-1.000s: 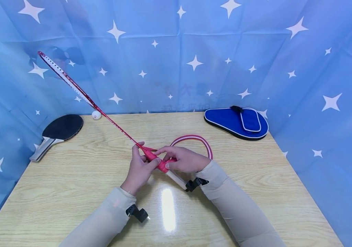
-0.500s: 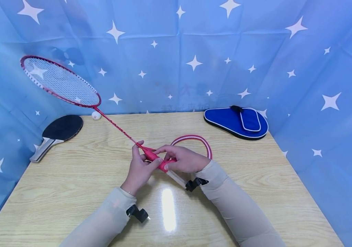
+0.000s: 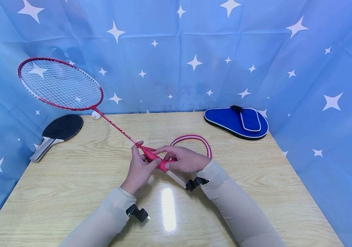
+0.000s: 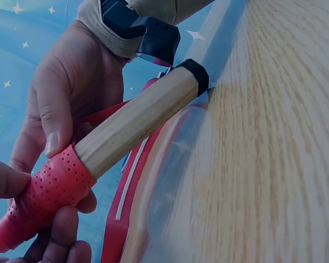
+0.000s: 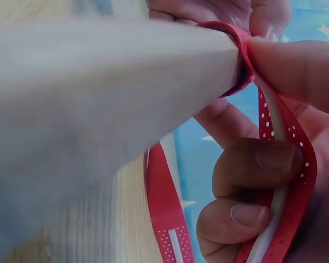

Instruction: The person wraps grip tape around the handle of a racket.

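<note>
Racket (image 3: 60, 84) slants across the left of the head view, its strung head up against the starry curtain (image 3: 176, 75) and its handle (image 3: 176, 179) low between the two hands, over the table (image 3: 70, 192). Red perforated tape (image 4: 57, 181) wraps the upper part of the handle; below it the wood is bare down to a black cap (image 4: 194, 75). The left hand (image 3: 139, 171) pinches the wrapped part, thumb on top and fingers round the far side. The right hand (image 3: 185, 160) holds the tape, its thumb at the lowest turn and its fingers curled round the loose strand; the blurred handle fills much of the right wrist view, so the exact thumb contact is hard to judge. Loose tape, white-striped, loops out behind the right hand. A black paddle (image 3: 63, 127) and a white ball (image 3: 96, 115) lie back left, a blue case (image 3: 225, 120) back right.
</note>
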Demonstrator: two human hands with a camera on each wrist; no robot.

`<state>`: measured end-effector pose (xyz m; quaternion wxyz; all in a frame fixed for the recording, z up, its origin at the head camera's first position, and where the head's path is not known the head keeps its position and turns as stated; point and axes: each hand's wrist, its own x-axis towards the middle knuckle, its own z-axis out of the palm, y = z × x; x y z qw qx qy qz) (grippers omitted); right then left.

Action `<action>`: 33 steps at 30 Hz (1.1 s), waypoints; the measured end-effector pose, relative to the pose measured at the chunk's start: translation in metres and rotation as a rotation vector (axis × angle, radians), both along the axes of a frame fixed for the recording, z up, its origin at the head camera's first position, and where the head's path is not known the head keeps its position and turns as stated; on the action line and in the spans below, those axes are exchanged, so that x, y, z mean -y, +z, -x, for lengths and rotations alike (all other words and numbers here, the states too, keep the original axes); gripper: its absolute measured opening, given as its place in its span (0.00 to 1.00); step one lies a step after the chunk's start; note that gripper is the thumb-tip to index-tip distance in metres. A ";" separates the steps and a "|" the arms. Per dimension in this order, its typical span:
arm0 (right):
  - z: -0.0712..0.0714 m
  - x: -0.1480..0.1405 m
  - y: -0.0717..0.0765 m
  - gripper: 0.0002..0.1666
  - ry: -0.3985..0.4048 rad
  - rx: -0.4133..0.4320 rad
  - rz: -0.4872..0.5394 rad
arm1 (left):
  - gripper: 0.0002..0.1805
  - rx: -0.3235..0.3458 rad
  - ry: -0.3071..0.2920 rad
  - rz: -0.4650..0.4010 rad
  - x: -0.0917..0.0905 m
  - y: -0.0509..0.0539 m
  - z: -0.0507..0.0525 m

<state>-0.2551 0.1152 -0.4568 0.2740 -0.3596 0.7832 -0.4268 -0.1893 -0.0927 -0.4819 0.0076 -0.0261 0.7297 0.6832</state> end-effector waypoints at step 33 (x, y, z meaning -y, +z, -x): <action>0.000 0.001 0.005 0.33 -0.017 -0.057 -0.021 | 0.48 0.029 0.016 0.036 -0.001 0.003 0.001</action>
